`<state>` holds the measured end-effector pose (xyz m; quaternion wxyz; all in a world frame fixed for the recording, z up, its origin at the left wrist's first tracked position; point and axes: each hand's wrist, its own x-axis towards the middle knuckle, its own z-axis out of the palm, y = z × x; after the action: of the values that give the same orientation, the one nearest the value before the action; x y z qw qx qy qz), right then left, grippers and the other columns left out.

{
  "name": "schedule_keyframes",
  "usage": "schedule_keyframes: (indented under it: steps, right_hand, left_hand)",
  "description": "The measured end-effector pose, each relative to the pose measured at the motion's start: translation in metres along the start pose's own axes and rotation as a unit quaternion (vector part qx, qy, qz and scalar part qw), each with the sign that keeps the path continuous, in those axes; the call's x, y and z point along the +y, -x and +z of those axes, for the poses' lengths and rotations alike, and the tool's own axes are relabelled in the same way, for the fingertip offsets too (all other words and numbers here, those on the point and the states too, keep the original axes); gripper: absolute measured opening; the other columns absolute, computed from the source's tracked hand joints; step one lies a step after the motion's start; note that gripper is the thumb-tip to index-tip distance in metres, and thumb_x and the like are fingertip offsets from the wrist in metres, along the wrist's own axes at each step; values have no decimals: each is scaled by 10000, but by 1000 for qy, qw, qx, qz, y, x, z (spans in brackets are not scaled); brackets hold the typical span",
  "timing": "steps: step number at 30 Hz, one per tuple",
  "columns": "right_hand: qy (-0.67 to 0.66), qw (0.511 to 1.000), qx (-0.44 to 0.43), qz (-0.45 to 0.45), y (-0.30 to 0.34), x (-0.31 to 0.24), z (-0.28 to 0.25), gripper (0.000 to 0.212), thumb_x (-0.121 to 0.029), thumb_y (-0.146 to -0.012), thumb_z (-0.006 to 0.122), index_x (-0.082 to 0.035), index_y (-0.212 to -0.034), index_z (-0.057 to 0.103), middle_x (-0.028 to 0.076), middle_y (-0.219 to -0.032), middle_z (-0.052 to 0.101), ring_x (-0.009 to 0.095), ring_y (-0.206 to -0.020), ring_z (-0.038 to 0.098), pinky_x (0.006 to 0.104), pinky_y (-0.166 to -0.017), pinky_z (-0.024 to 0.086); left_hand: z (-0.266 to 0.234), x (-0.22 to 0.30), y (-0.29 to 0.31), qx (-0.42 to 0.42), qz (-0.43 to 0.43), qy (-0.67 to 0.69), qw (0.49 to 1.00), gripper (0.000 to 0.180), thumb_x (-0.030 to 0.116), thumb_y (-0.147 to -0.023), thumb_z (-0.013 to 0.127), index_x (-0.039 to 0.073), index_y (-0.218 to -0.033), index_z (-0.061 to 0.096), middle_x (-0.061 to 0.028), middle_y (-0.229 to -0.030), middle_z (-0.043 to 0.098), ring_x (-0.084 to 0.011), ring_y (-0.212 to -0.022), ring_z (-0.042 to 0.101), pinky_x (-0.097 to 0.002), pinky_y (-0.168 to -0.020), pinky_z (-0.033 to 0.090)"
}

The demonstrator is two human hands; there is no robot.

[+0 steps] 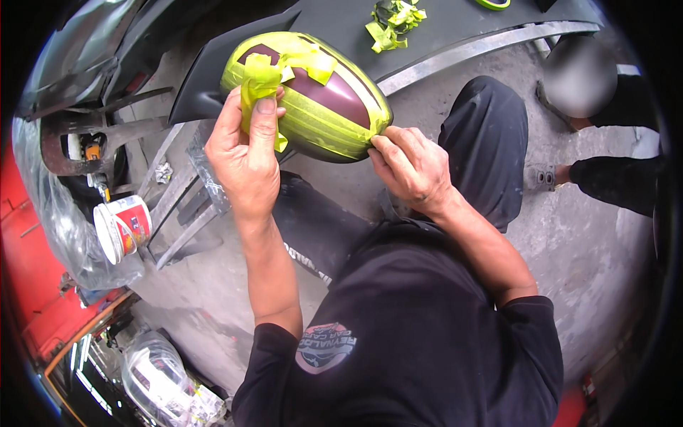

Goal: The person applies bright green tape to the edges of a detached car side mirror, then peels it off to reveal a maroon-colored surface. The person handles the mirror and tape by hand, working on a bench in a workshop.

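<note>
Nearest, above and left of the frame's centre, the left hand pinches a loose, crumpled bunch of green tape between thumb and fingers. Right of centre, the right hand has its fingers curled and pressed together, pinching the end of the tape strips at the tip of the rounded cover; whether they also bear on the cover's edge is hidden. The cover sits top centre, its maroon face bare between strips. The work looks like stripping tape: best draw each strip back low and slowly, steady the cover, and keep nails off the maroon face. Beyond, along the upper edge, a tape heap lies on the dark bench, a sensible spot for waste.
</note>
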<state>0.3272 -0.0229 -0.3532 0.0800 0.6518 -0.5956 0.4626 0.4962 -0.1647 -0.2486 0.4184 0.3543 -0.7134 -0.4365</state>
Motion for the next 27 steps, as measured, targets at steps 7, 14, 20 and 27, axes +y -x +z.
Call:
schedule_keyframes:
  steps: [7, 14, 20, 27]
  right_hand:
    - [32, 998, -6, -48, -2, 4, 1, 290, 55, -688, 793, 8, -952, 683, 105, -906, 685, 236, -733, 689, 327, -625, 568]
    - [20, 999, -29, -18, -17, 10, 1, 241, 62, -650, 734, -28, -839, 615, 93, -850, 667, 248, -708, 682, 345, -614, 563]
    - [-160, 986, -6, 46, -59, 7, -24, 200, 42, -699, 714, -39, -842, 600, 105, -793, 620, 293, -684, 649, 381, -630, 546]
    - [-122, 989, -79, 35, -81, 6, -49, 278, -24, -763, 769, -52, -1023, 673, 96, -1006, 683, 273, -814, 705, 378, -694, 587]
  left_hand:
    - [0, 2, 2, 5, -17, 15, 1000, 277, 105, -1059, 646, -42, -1288, 698, -143, -1187, 761, -196, -1038, 736, -306, -895, 587]
    - [0, -2, 1, -9, -13, -14, 1000, 289, 128, -1051, 671, -38, -1285, 706, -121, -1175, 764, -172, -1053, 726, -299, -904, 567]
    - [-6, -1, 0, -17, -25, 11, 999, 293, 140, -1061, 653, -33, -1293, 699, -134, -1194, 756, -189, -1059, 725, -322, -928, 571]
    - [-7, 7, 12, 44, 16, 99, 994, 248, 111, -1095, 574, -52, -1243, 689, -173, -1185, 742, -232, -1025, 733, -383, -961, 588]
